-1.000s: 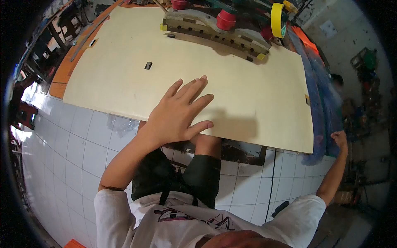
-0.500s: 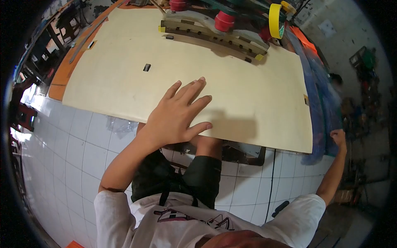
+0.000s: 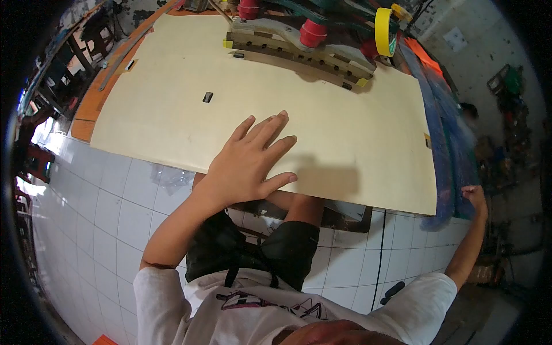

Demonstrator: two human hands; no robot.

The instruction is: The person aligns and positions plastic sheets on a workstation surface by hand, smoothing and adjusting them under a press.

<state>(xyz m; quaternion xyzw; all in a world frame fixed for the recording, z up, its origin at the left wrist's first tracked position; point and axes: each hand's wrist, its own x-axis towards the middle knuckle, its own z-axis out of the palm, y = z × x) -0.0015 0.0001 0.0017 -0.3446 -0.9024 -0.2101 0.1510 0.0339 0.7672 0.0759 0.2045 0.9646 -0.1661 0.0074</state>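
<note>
A broad sheet (image 3: pixel 345 126) spans the middle of the frame, lying on a table (image 3: pixel 89 115) whose edge shows at upper left; a narrow strip (image 3: pixel 122 59) lies along that edge, left of the sheet; a clamp frame (image 3: pixel 299 56) stands across the sheet's top-centre part, with a tape roll (image 3: pixel 382 31) at its right end; a small block (image 3: pixel 207 98) sits on the sheet, left of centre; the left hand (image 3: pixel 241 167) is over the sheet's lower edge, mid-frame; plastic sheeting (image 3: pixel 454 144) hangs at the right, with the right hand (image 3: pixel 474 196) beside its lower end; floor tiles (image 3: pixel 135 213) lie below, at lower left.
</note>
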